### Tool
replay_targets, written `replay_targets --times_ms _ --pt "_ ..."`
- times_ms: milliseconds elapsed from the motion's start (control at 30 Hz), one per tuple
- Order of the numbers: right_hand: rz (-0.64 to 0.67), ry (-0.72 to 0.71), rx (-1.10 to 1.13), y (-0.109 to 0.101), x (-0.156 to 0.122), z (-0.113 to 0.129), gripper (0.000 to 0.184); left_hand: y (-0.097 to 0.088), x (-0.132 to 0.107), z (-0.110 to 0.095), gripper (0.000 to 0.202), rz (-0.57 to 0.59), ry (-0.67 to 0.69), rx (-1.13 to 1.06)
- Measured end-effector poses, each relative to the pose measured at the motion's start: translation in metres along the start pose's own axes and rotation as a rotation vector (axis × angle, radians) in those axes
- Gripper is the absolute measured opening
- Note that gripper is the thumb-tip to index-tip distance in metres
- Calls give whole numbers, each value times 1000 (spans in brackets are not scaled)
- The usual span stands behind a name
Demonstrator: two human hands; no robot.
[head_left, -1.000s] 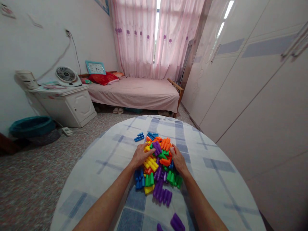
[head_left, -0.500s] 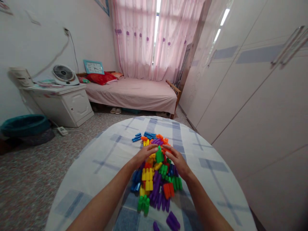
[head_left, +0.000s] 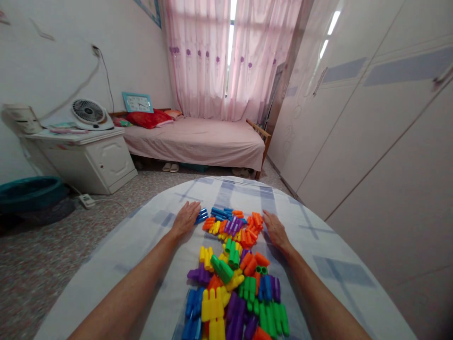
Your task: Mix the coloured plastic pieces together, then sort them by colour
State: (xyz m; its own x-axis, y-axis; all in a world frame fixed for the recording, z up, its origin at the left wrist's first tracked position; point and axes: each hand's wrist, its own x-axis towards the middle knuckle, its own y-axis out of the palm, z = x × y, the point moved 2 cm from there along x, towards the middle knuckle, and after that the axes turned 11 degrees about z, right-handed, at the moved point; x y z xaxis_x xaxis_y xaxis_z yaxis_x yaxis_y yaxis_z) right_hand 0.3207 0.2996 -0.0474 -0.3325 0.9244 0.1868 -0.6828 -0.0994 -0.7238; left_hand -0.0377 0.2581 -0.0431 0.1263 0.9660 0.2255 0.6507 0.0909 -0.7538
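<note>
A heap of coloured plastic building pieces with rounded, finger-like prongs runs down the middle of the table. My left hand [head_left: 187, 218] lies flat with fingers stretched at the far left of the heap, against the blue pieces [head_left: 202, 216]; whether it touches them I cannot tell. My right hand [head_left: 276, 230] rests at the far right, fingers extended, just beside the orange pieces [head_left: 252, 228]. Between the hands are purple pieces [head_left: 233, 225] and more blue ones. Nearer me lie green pieces [head_left: 222, 269], yellow pieces [head_left: 213, 304] and purple pieces [head_left: 236, 314].
A white and blue checked cloth [head_left: 141, 255] covers the round-ended table. Beyond it stands a bed [head_left: 198, 141]. A cabinet [head_left: 106, 163] with a fan [head_left: 90, 113] and a teal bin [head_left: 31, 193] are on the left; a tall wardrobe [head_left: 382, 156] is on the right.
My hands have parted from above the middle of the heap to its far left and right sides. The far pieces now show uncovered. The camera view has shifted slightly.
</note>
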Motion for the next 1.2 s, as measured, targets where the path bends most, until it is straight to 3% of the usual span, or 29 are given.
replay_targets --times_ms 133,267,333,467,567,667,867,1033,1200 --pt "127 -82 -57 20 32 6 39 21 26 -6 41 116 19 -100" --pt "297 -143 185 33 44 35 46 41 38 -43 47 276 81 -290" --pt "316 -129 287 34 43 47 49 47 39 -61 50 329 102 -403" --pt "299 -71 413 30 33 59 48 47 34 -78 54 295 29 -586" --pt "326 -32 582 25 24 66 46 44 26 -85 62 340 -64 -773" --pt "362 1 684 21 14 81 44 37 16 -104 61 364 -22 -742" --pt "346 -76 732 4 -30 118 39 16 -26 -147 60 402 10 -786" --pt "326 -195 515 -5 -89 138 36 8 -87 -169 48 351 215 -443" --pt "272 -303 243 -9 -150 154 44 5 -144 -179 46 354 316 -158"
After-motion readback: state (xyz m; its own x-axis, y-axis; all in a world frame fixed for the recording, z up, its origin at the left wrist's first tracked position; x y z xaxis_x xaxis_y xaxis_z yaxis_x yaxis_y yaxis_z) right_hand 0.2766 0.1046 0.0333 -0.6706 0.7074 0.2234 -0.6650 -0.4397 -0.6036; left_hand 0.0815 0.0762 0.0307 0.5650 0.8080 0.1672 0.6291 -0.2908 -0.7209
